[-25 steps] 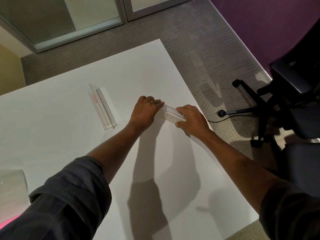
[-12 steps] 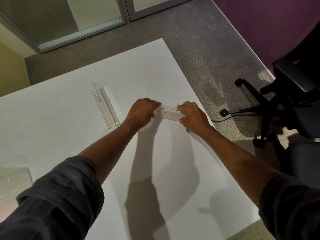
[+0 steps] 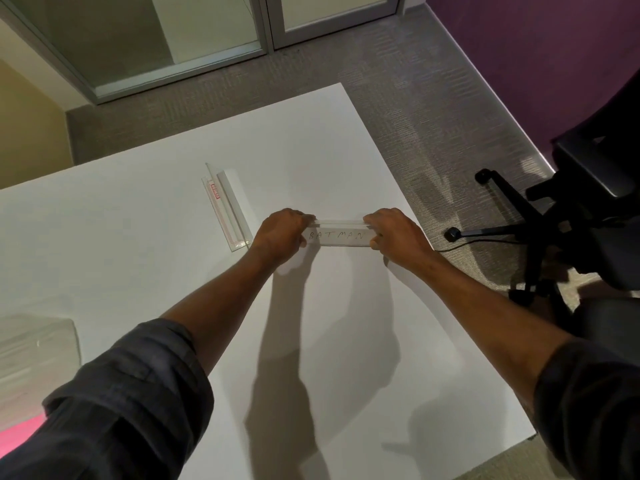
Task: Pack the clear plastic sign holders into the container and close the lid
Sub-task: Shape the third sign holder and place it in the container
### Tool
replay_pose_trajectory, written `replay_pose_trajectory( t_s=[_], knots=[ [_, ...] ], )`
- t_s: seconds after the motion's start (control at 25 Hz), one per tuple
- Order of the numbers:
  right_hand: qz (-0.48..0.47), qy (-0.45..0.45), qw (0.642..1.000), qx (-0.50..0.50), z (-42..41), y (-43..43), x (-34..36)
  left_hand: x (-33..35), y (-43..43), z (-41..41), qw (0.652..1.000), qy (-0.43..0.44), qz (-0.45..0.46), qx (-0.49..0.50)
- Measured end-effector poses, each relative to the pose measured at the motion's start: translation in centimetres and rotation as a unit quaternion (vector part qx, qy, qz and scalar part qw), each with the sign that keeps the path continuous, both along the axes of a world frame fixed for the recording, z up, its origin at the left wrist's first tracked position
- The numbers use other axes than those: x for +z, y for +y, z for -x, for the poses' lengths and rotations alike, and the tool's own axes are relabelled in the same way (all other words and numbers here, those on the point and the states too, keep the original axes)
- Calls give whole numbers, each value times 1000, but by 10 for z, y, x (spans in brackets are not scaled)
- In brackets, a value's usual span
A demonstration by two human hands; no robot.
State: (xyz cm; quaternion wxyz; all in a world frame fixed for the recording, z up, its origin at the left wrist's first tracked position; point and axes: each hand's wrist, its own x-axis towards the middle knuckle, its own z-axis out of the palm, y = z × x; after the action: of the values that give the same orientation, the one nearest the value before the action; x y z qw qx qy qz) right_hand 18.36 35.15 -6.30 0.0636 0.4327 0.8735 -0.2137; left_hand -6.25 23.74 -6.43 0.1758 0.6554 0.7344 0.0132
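A clear plastic sign holder (image 3: 337,234) with a card reading BATMAN is held level just above the white table (image 3: 311,150). My left hand (image 3: 282,235) grips its left end and my right hand (image 3: 398,235) grips its right end. A second clear sign holder (image 3: 227,209) with a red label lies flat on the table, just left of my left hand. The clear container (image 3: 34,348) shows only partly at the left edge of the table, with my left sleeve in front of it.
A black office chair (image 3: 588,209) on castors stands on the carpet right of the table, with a cable on the floor by its base. Glass doors run along the far wall. The table's right edge passes close to my right hand.
Both hands have turned the BATMAN holder from a slanted position to level and square to me, lifted slightly, with its card now readable. The other holder has not moved.
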Motion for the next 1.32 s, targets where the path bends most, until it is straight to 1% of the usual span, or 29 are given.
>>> replay_pose_trajectory(
  t_s=[0.12,0.24,0.48,0.64,0.76,0.92,1.04,1.16,1.32],
  knots=[
    [-1,-16,1000,26,8,-12,15,8,-21,6,1000,-7,-9,1],
    [-1,-16,998,54,20,-30,34,26,-52,18,1000,5,-15,5],
    [-3,40,995,91,55,-77,73,63,-127,55,998,-15,-38,39],
    [-7,76,990,117,86,-113,93,91,-187,85,993,-25,-93,63],
    [-5,96,983,156,121,-149,106,112,-239,112,988,-24,-131,80],
    [-3,124,974,187,177,-204,123,128,-309,161,983,3,-151,103],
    [-3,132,967,219,222,-246,133,136,-359,199,982,21,-153,110],
    [-4,137,958,254,268,-284,137,148,-401,232,977,41,-155,143],
    [-15,139,947,289,329,-330,137,151,-452,275,972,66,-137,178]
  ],
)
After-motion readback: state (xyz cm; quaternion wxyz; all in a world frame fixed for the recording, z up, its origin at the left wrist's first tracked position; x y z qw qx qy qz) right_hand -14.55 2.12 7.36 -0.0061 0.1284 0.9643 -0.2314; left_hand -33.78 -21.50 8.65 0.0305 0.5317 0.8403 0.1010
